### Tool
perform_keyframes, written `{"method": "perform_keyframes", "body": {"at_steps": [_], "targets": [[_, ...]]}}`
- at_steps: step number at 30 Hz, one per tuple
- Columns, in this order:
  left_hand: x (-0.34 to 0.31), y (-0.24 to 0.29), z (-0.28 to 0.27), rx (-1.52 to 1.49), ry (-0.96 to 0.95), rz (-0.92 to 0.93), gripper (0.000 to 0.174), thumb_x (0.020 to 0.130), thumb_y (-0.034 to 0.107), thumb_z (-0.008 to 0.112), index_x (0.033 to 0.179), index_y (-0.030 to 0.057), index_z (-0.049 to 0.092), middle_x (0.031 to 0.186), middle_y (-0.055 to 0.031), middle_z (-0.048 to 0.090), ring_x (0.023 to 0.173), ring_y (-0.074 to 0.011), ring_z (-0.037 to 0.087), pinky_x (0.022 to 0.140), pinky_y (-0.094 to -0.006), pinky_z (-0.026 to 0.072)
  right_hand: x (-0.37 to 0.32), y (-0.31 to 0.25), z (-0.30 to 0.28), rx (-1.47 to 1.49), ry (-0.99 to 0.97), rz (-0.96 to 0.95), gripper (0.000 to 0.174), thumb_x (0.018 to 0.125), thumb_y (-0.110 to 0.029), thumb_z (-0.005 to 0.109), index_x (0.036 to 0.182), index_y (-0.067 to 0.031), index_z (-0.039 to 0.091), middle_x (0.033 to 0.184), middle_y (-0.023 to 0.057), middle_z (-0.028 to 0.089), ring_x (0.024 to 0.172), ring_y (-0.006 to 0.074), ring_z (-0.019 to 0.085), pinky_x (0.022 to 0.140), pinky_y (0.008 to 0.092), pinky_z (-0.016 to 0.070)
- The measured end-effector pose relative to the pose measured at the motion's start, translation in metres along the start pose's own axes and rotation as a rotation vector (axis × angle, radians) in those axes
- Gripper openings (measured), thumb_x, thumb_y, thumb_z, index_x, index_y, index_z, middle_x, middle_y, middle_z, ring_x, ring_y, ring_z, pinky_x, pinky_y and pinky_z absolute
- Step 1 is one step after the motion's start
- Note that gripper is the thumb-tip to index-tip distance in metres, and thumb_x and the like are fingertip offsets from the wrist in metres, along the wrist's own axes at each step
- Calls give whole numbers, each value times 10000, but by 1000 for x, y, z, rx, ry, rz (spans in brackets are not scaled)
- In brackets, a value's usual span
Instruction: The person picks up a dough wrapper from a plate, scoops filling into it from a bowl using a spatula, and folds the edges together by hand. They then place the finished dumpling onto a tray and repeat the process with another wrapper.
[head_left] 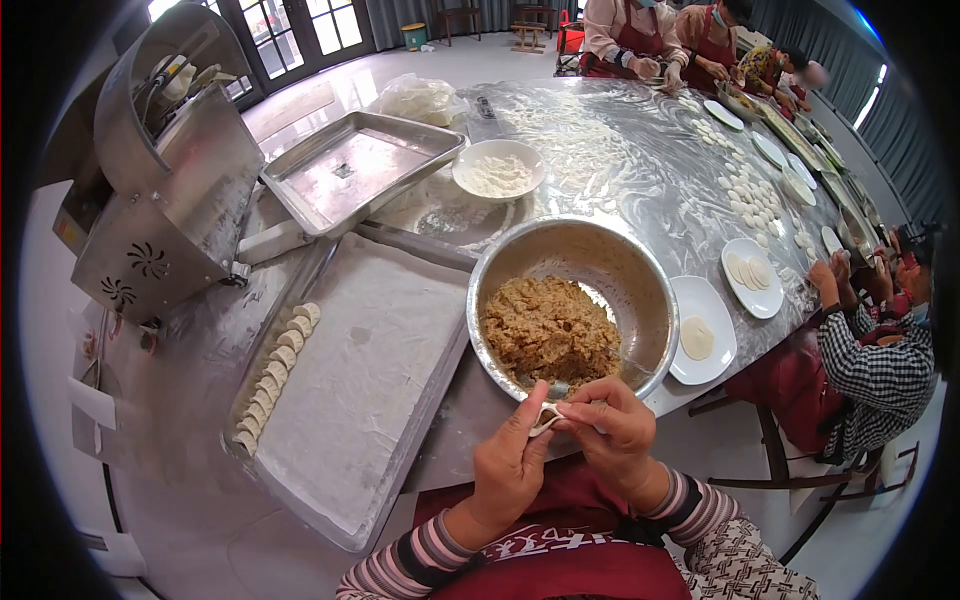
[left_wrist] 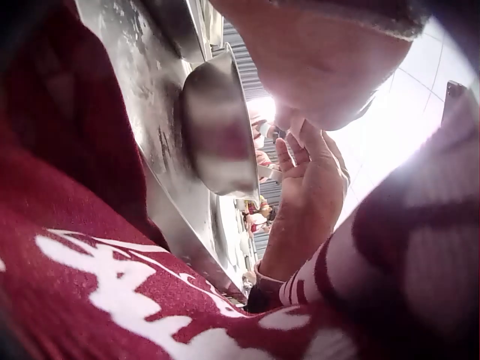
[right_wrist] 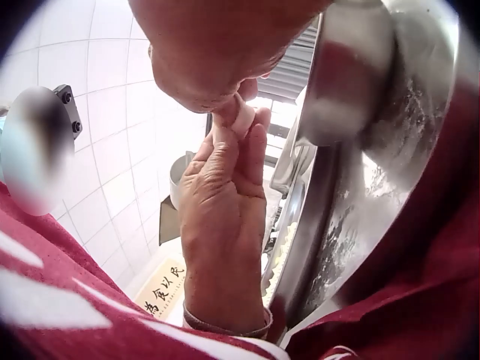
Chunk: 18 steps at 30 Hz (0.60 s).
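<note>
A small dumpling (head_left: 545,420), its dough wrapper folded around brown filling that shows at the opening, is between both hands at the near rim of the steel bowl (head_left: 650,290). My left hand (head_left: 508,458) pinches it from the left with thumb and fingers. From the other side, my right hand (head_left: 612,432) pinches the wrapper edge. In the right wrist view the pale dough (right_wrist: 244,116) shows between the fingertips. Brown minced filling (head_left: 545,325) lies in the bowl, and the end of a utensil (head_left: 558,390) shows just behind the hands.
Left of the bowl, a floured tray (head_left: 350,370) holds a row of finished dumplings (head_left: 275,375). Behind are an empty metal tray (head_left: 365,165) and a flour bowl (head_left: 498,170). Plates with dough wrappers (head_left: 697,340) stand right. Other people work along the table's far and right sides.
</note>
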<state>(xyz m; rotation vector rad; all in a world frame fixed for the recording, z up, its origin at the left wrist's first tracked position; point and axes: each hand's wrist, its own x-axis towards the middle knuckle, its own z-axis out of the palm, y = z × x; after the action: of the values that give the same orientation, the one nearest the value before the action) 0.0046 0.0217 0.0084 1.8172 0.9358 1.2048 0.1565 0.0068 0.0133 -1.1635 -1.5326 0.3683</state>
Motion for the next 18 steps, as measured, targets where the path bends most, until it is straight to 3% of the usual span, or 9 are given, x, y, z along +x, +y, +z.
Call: {"method": "perform_keyframes", "body": {"at_steps": [4,10,12,13,15,18], "targets": [[4,-4,-1,74,18,140,436,851,-51,602,1279,-36,519,1200,-204,607,1009,-283,654,837,-318,522,7,-2,0,-134,43,-190,262,635,-17,778,874,-30,671,779,77,608,715,256,593,627,338,475],[7,-11,-12,113,-113,282,462,842,-63,602,1292,-38,497,1225,-240,574,1069,-338,620,879,-342,514,10,1,-4,-109,-3,-268,232,621,-26,781,813,-24,653,744,78,606,684,255,595,616,334,466],[2,-9,-13,-93,-186,-21,455,882,-42,569,1321,-42,451,1247,-226,564,1097,-326,605,918,-315,492,10,-1,-3,-92,24,-258,222,621,-20,778,804,-25,653,739,77,606,676,254,594,618,335,466],[0,-8,-9,-92,-186,-20,455,882,-42,569,1321,-42,451,1247,-226,564,1097,-326,605,918,-315,492,10,-2,-2,-75,50,-248,212,621,-13,775,794,-27,653,735,76,606,669,254,594,620,336,466],[-5,-5,5,-611,-99,-288,458,949,51,521,1380,-12,377,1306,-171,540,1180,-241,543,989,-286,430,10,-1,-1,-84,67,-244,205,623,-8,772,789,-29,654,738,74,608,671,252,595,618,336,464],[-9,-10,7,-550,-160,-292,553,947,96,552,1428,11,294,1377,-182,470,1209,-270,520,1018,-311,407,8,0,0,-107,45,-204,208,624,-19,776,798,-40,664,741,79,613,692,257,604,633,346,474]]}}
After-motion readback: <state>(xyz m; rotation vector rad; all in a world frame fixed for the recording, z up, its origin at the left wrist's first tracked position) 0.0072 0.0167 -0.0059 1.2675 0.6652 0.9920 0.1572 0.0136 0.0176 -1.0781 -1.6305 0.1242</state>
